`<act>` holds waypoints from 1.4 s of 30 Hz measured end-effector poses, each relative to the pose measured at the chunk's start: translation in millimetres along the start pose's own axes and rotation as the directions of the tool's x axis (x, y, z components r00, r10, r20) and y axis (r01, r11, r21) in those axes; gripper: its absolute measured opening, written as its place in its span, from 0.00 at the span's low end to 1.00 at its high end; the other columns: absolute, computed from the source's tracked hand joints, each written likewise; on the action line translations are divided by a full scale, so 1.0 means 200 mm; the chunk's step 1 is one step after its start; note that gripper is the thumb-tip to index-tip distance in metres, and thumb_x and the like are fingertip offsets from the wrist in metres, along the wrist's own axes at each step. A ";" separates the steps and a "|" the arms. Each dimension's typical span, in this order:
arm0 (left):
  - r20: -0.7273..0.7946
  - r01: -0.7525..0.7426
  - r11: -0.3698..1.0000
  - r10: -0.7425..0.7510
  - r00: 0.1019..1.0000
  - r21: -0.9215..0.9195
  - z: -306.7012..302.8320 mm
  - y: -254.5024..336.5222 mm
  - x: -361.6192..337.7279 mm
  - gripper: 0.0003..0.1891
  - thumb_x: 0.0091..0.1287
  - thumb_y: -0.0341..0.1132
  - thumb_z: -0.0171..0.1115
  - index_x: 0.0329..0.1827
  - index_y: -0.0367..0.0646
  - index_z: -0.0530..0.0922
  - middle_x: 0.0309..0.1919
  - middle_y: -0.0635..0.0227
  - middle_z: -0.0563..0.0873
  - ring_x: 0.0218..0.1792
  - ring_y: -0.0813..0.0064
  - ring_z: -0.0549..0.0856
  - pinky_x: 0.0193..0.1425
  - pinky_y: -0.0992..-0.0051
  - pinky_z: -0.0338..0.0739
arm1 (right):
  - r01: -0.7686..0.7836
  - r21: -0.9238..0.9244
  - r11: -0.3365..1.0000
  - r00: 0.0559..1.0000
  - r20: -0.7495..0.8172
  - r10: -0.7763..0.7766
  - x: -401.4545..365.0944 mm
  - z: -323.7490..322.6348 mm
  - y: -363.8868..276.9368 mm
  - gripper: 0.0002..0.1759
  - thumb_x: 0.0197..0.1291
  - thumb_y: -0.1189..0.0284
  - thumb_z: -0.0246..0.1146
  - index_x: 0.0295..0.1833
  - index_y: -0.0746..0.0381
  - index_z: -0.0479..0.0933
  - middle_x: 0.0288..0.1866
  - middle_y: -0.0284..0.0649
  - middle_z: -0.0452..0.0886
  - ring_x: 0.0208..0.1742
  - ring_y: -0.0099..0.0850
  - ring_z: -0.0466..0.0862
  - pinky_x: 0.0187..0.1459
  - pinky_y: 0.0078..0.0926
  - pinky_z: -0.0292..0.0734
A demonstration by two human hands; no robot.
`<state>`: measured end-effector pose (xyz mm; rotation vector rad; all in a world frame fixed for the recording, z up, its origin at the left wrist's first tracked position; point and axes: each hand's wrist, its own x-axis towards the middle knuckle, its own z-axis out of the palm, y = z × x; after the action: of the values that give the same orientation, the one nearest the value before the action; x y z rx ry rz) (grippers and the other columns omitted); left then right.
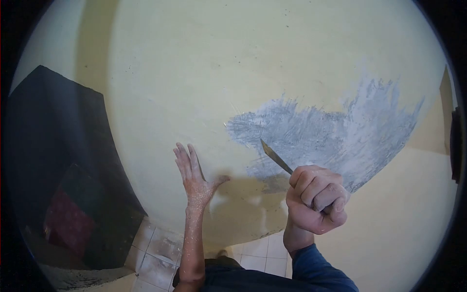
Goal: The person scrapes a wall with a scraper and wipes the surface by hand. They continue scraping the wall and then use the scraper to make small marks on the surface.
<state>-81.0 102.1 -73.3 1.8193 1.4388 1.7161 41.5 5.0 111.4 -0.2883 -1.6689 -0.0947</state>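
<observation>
My right hand (317, 197) is wrapped round the handle of a scraper (276, 156), whose narrow blade points up and left over the lower left part of a rough grey-white patch (311, 129). The patch lies on a pale yellow wall (180, 73). To the left, my left hand (197, 177) has its fingers spread and its palm against or close to the wall; it holds nothing. Pale specks cover the left hand and forearm. My right fist hides most of the scraper's handle.
On the left is a large dark panel or opening (58, 131) with a reddish area (69, 224) low in it. Light floor tiles (158, 253), some smudged, show below the wall. A dark object (456, 146) stands at the far right edge.
</observation>
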 end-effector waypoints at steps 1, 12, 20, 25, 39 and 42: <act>-0.011 -0.005 1.000 0.004 1.000 -0.002 0.01 -0.01 0.00 0.73 0.32 0.58 0.81 0.79 0.40 0.43 0.78 0.45 0.40 0.78 0.43 0.40 0.78 0.46 0.41 | 0.059 -0.145 0.988 0.997 -0.046 -0.066 -0.03 0.02 0.07 0.22 0.62 0.69 0.52 0.15 0.59 0.55 0.10 0.33 0.58 0.10 0.27 0.58 0.15 0.26 0.59; 0.005 -0.005 1.000 0.005 1.000 0.014 0.00 -0.01 -0.01 0.73 0.31 0.57 0.82 0.80 0.44 0.42 0.78 0.48 0.39 0.78 0.46 0.40 0.78 0.48 0.46 | 0.186 -0.203 0.961 0.983 0.045 -0.180 -0.09 0.00 0.08 0.21 0.62 0.71 0.48 0.15 0.58 0.57 0.10 0.34 0.64 0.09 0.28 0.67 0.15 0.27 0.69; 0.000 0.010 1.000 -0.010 1.000 -0.005 -0.01 0.00 -0.03 0.71 0.34 0.57 0.81 0.80 0.44 0.43 0.78 0.48 0.40 0.78 0.44 0.41 0.78 0.47 0.44 | -0.032 0.226 0.974 0.997 0.076 0.015 -0.08 0.00 0.01 0.27 0.68 0.66 0.50 0.14 0.60 0.57 0.10 0.35 0.61 0.09 0.27 0.60 0.13 0.29 0.60; -0.013 0.009 1.000 -0.009 1.000 0.013 0.01 0.00 -0.04 0.72 0.33 0.56 0.82 0.80 0.44 0.43 0.78 0.47 0.41 0.78 0.46 0.41 0.79 0.51 0.47 | -0.063 0.045 0.997 0.993 0.100 0.058 -0.11 0.01 0.04 0.26 0.68 0.66 0.49 0.15 0.60 0.56 0.10 0.36 0.63 0.10 0.29 0.61 0.14 0.29 0.62; -0.026 0.014 1.000 -0.014 1.000 -0.016 0.02 -0.02 -0.09 0.67 0.40 0.60 0.77 0.79 0.42 0.45 0.78 0.46 0.41 0.78 0.44 0.42 0.78 0.48 0.46 | -0.067 0.130 0.989 0.994 0.091 0.055 -0.12 0.07 0.07 0.27 0.68 0.68 0.46 0.13 0.61 0.56 0.09 0.36 0.60 0.10 0.28 0.61 0.13 0.26 0.59; -0.032 0.034 0.999 -0.034 0.999 -0.009 0.03 -0.02 -0.08 0.67 0.41 0.60 0.77 0.79 0.42 0.45 0.78 0.46 0.41 0.78 0.45 0.42 0.78 0.48 0.46 | 0.007 0.204 0.979 0.997 0.077 -0.023 -0.07 0.07 0.02 0.26 0.68 0.68 0.47 0.13 0.62 0.58 0.09 0.36 0.60 0.09 0.29 0.62 0.14 0.26 0.60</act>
<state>-74.8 94.0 -88.7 1.7600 1.4644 1.7404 31.2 9.9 94.9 -0.1257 -1.7436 0.0777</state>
